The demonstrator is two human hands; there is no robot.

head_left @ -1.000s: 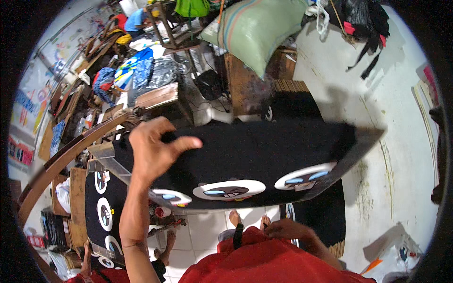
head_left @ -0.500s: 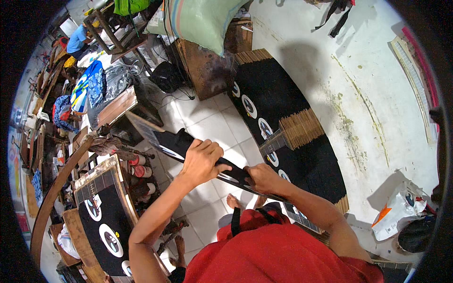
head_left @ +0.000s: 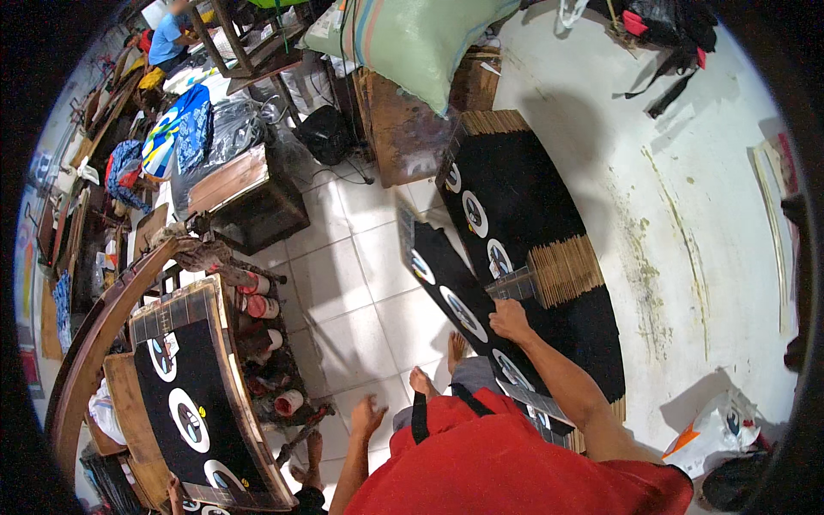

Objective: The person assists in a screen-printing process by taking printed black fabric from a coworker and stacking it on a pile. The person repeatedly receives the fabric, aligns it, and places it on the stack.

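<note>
My right hand [head_left: 506, 318] grips the upper edge of a black printed board [head_left: 451, 275] with white cartoon-eye ovals and a clear strip at each end. The board is held on edge, slanting, at my right side beside stacked black boards [head_left: 524, 180] with brown layered ends. My left hand [head_left: 367, 414] hangs low at my left, holding nothing, fingers loosely bent and apart. To its left, a similar black printed piece [head_left: 197, 369] lies on a wooden printing frame.
Paint cans [head_left: 285, 402] line a rack beside the printing frame, under a curved wooden beam [head_left: 93, 335]. A wooden box [head_left: 257, 215], large sack [head_left: 412, 51] and white wall [head_left: 678, 197] surround me. A co-worker's hand [head_left: 175, 493] shows lower left; a person [head_left: 167, 47] is farther back.
The board has swung from across my front down to my right side in my right hand. My left hand has let go of it and dropped toward my left hip.
</note>
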